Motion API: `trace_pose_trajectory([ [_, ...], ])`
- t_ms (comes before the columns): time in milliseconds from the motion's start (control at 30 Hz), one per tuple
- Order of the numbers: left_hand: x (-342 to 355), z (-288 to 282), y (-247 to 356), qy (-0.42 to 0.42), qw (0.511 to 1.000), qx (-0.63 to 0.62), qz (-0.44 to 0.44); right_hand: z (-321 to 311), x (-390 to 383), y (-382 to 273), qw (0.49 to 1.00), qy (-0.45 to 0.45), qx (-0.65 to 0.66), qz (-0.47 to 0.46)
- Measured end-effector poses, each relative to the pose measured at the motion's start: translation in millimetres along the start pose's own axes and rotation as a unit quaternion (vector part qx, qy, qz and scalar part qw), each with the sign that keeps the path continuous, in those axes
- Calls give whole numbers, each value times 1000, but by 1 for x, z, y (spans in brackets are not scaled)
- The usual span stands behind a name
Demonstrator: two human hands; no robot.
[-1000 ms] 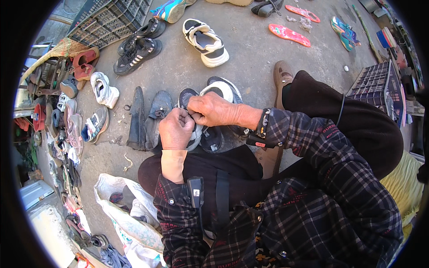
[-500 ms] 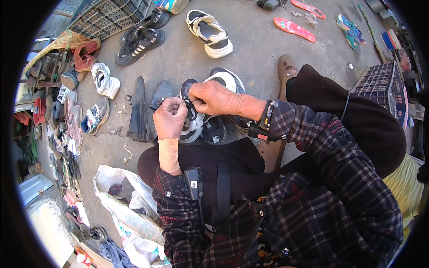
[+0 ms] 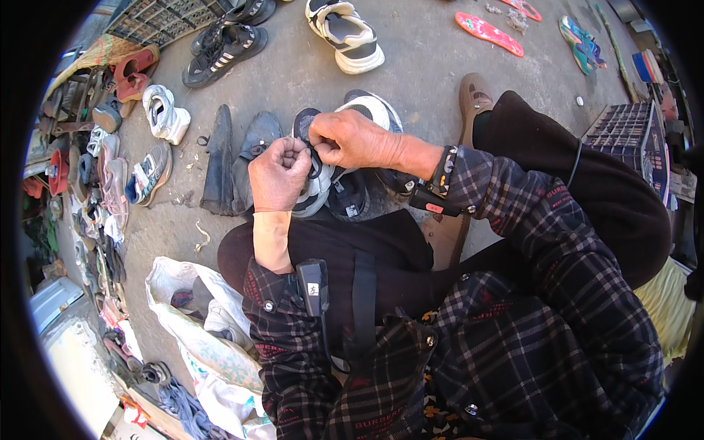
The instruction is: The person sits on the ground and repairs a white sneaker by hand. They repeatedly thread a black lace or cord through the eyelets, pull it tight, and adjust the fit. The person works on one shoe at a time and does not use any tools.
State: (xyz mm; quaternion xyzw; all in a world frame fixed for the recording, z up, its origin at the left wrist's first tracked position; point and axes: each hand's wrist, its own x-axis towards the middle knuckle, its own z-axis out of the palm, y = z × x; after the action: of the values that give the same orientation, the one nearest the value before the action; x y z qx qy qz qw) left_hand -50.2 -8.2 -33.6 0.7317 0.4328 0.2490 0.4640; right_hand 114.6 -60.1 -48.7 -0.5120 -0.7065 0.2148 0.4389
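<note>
My left hand (image 3: 277, 176) and right hand (image 3: 354, 139) are both closed in a pinch, fingertips nearly meeting over a grey-and-white sneaker (image 3: 314, 196). A black shoelace (image 3: 316, 163) runs between their fingers, looped above the shoe's upper. Parts of the sneaker are hidden behind the hands. Left of it stands a pair of dark shoes (image 3: 218, 165). A black shoe (image 3: 348, 196) lies just right of the sneaker. Beyond my right hand is a white-and-dark shoe (image 3: 375, 110).
By my left leg stands an open white sack (image 3: 165, 282) with shoes inside. Many shoes are heaped along the left side. Black plastic crates (image 3: 165, 29) stand at the far left and at right (image 3: 622, 132). Pink insoles (image 3: 489, 34) lie on the far ground.
The surroundings have shifted slightly upward in the picture as the view tilted. Both hands keep their pinch on the shoelace, with only slight finger movement.
</note>
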Motion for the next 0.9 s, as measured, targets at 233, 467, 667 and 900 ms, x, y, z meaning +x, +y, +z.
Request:
trace_pose_trajectory([
  [233,-1,1,4,10,999,31,26,0,1,-1,999,-8,-20,-28],
  [467,-2,-1,9,-33,991,111,62,0,0,-3,999,-22,-38,-27],
  [667,2,-1,2,-27,999,-4,-28,-5,3,-2,999,-33,3,21],
  [900,4,-7,-2,-37,984,-101,-145,-8,3,-6,999,-36,35,14],
])
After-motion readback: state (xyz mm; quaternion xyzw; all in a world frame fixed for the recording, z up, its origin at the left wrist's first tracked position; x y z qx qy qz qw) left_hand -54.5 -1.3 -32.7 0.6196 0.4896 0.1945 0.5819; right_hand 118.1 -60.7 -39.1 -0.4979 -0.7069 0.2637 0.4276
